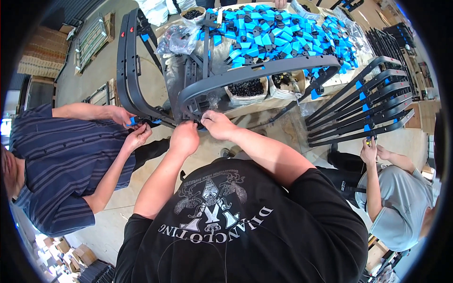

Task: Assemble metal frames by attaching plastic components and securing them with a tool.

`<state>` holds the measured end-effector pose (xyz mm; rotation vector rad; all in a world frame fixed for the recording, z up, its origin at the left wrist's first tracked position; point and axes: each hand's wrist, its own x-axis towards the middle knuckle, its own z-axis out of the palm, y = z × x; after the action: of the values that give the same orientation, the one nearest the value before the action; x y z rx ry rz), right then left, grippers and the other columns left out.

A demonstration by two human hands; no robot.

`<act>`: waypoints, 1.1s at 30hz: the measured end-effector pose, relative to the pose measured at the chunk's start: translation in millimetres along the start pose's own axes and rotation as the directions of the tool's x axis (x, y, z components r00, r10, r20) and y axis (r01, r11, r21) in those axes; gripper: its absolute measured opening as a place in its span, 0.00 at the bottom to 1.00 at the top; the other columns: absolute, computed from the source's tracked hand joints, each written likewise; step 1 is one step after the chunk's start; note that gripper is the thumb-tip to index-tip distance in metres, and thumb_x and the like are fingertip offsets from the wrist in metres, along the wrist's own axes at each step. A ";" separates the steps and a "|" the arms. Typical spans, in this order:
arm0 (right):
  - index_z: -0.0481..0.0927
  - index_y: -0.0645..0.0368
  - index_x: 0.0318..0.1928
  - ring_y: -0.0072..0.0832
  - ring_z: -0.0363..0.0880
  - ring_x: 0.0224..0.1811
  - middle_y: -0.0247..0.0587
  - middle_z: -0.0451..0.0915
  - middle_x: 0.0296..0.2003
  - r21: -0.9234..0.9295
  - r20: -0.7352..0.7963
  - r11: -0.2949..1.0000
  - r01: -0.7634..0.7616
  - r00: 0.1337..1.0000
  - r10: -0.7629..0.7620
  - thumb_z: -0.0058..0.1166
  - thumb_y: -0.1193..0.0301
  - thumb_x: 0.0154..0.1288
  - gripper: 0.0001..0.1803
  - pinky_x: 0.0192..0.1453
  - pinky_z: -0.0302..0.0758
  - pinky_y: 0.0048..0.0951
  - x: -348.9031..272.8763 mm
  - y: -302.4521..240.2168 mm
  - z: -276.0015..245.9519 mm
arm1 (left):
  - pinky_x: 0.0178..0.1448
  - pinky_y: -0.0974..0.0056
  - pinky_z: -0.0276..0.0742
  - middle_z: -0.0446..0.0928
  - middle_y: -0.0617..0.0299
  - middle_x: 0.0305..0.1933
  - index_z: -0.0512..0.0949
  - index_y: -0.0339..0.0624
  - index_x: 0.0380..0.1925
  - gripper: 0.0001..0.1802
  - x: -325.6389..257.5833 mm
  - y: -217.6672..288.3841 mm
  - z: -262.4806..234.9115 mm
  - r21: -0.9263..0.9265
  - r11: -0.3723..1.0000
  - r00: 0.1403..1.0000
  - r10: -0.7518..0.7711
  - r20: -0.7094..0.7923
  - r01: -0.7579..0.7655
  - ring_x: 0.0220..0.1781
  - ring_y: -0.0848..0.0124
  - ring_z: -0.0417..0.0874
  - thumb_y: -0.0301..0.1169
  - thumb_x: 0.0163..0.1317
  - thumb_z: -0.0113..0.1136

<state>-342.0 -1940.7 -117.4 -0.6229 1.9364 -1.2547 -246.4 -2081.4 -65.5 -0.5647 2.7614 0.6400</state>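
Observation:
A black curved frame (257,71) arches in front of me, its near lower end between my two hands. Closed at that end, my left hand (184,138) has its fingertips around something small that they hide. My right hand (218,125) comes from the other side, with thumb and fingers pinched on the frame's dark end. A bit of blue shows just below the fingertips. Behind my hands rise dark upright metal bars (189,75). What exactly lies between the fingers is hidden.
Blue and black plastic pieces (283,35) cover the table, beside boxes of small black parts (246,89) and a clear plastic bag (184,41). Curved frames stand left (123,61) and right (377,96). A co-worker in a striped shirt (71,165) works at left, another in grey (398,198) at right.

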 end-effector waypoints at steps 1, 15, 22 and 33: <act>0.81 0.66 0.51 0.52 0.82 0.55 0.62 0.83 0.48 0.003 -0.013 1.000 -0.001 1.000 0.001 0.43 0.55 0.76 0.25 0.61 0.74 0.43 1.1 0.3 1.6 | 0.56 0.43 0.76 0.82 0.37 0.44 0.80 0.32 0.39 0.16 0.2 1.3 0.5 0.005 1.000 1.000 0.013 0.002 -0.013 0.49 0.41 0.82 0.34 0.74 0.47; 0.81 0.69 0.49 0.58 0.79 0.54 0.67 0.82 0.47 -0.128 -0.136 0.975 -0.184 0.977 0.166 0.36 0.55 0.78 0.29 0.62 0.74 0.51 6.7 -13.4 14.4 | 0.51 0.41 0.76 0.82 0.35 0.40 0.81 0.32 0.38 0.16 -1.8 15.9 -5.7 0.014 1.000 1.000 -0.025 -0.017 0.026 0.46 0.38 0.82 0.34 0.72 0.50; 0.80 0.66 0.50 0.57 0.81 0.49 0.59 0.82 0.46 -0.372 -0.447 0.926 -0.069 0.887 -0.114 0.54 0.57 0.70 0.23 0.58 0.76 0.52 -40.1 -44.0 -84.7 | 0.54 0.41 0.76 0.82 0.36 0.44 0.81 0.35 0.40 0.17 -9.0 -3.7 10.4 -0.085 0.994 0.995 -0.070 -0.070 0.064 0.49 0.38 0.82 0.37 0.74 0.48; 0.88 0.58 0.48 0.41 0.83 0.59 0.47 0.84 0.56 -0.686 -0.489 0.397 -0.610 0.790 0.369 0.61 0.63 0.62 0.17 0.62 0.80 0.40 -11.2 61.0 -289.0 | 0.54 0.43 0.77 0.82 0.38 0.45 0.82 0.38 0.43 0.18 -10.0 -2.8 29.1 -0.155 0.985 0.976 -0.101 -0.192 0.072 0.48 0.39 0.82 0.39 0.75 0.48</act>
<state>-563.9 -1746.6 -96.3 -0.2265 2.6512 0.0618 -231.8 -2067.0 -88.6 -0.8192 2.8693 0.8131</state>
